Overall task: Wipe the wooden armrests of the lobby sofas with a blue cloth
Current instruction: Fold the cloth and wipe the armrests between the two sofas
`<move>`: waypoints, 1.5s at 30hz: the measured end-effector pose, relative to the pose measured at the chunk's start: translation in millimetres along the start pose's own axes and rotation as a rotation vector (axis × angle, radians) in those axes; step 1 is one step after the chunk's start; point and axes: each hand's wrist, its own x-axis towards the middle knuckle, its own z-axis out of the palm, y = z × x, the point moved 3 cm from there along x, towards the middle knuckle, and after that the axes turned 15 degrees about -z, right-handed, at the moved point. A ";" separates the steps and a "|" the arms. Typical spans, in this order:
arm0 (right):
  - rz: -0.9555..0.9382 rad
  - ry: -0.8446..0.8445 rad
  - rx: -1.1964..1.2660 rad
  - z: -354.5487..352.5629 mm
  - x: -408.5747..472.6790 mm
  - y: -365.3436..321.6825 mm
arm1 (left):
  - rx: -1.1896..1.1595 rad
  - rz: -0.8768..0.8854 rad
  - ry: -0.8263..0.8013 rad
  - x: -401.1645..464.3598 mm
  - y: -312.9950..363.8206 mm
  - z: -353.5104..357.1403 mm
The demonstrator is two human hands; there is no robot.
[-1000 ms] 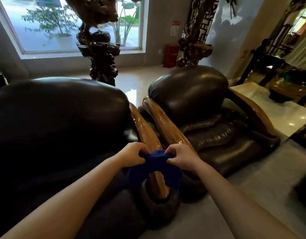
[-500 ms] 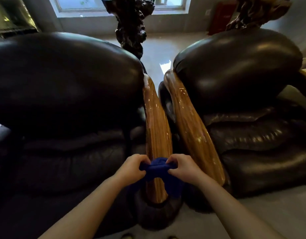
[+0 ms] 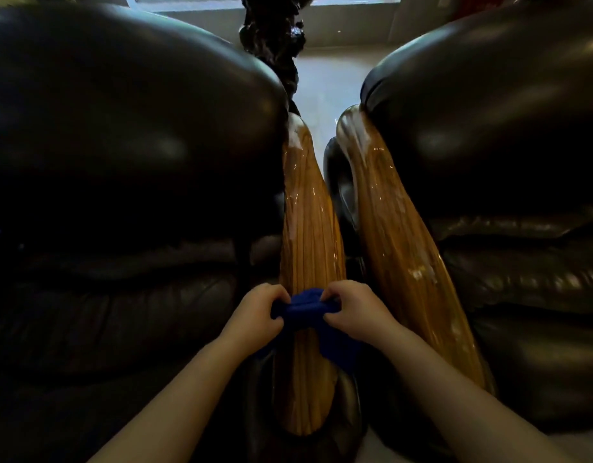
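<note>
Both hands are working at the near part of a glossy wooden armrest [image 3: 308, 228] that is running away from the camera between two dark leather sofas. The left hand [image 3: 255, 315] is curling its fingers shut in a tight grip on one end of the blue cloth [image 3: 305, 310], and the right hand [image 3: 351, 312] is closing its grip on the other end, so the cloth is stretching between them across the top of the armrest. Part of the cloth is hanging down below the right hand along the armrest's right flank. This armrest is belonging to the left sofa [image 3: 121, 162], whose rounded back is filling the left side of the view. Just beside it, with a narrow gap between, a second wooden armrest [image 3: 402, 248] is sloping along the right sofa [image 3: 505, 145] and is catching bright reflections on its lacquer. Beyond the gap, a dark carved wooden piece [image 3: 275, 38] is standing on the pale floor [image 3: 331, 71], and the lower edge of a window is showing at the very top. Both forearms are bare and are reaching in from the bottom edge.
</note>
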 end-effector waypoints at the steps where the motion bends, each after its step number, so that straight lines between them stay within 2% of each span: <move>1: -0.006 0.013 0.001 3.7 6.8 5.7 | -0.020 0.004 0.024 9.0 -1.8 3.5; 3: -0.009 0.082 0.033 15.7 12.9 16.3 | -0.062 -0.027 0.065 24.1 -8.5 15.5; 5: 0.018 0.256 0.027 29.9 7.1 24.4 | -0.065 -0.091 0.096 32.3 -19.6 30.5; 7: 0.067 0.423 -0.030 46.1 -3.6 29.8 | -0.020 -0.106 0.149 35.3 -30.5 46.3; 9: 0.097 0.484 -0.120 60.9 -9.3 31.8 | 0.007 -0.090 0.200 36.1 -36.9 58.5; 14: 0.095 0.484 -0.364 77.6 -0.6 38.1 | 0.097 0.005 0.325 46.2 -28.8 68.6; 16: 0.124 0.545 -0.372 82.3 3.5 41.5 | 0.119 0.023 0.375 51.5 -23.5 73.4; 22: 0.201 0.600 -0.355 90.6 36.6 55.5 | 0.121 -0.089 0.545 73.6 -23.9 87.4; 28: 0.143 0.591 -0.430 59.0 83.3 63.0 | -0.026 -0.155 0.587 115.6 -8.8 64.6; 35: 0.120 0.604 -0.444 11.5 153.0 71.1 | -0.199 -0.146 0.632 177.7 14.9 29.9; 42: 0.143 0.635 -0.431 -25.7 215.3 75.0 | -0.193 -0.158 0.608 236.9 42.1 -0.8; 45: 0.113 0.658 -0.437 -40.6 215.4 65.5 | -0.154 -0.113 0.612 230.6 48.5 -13.3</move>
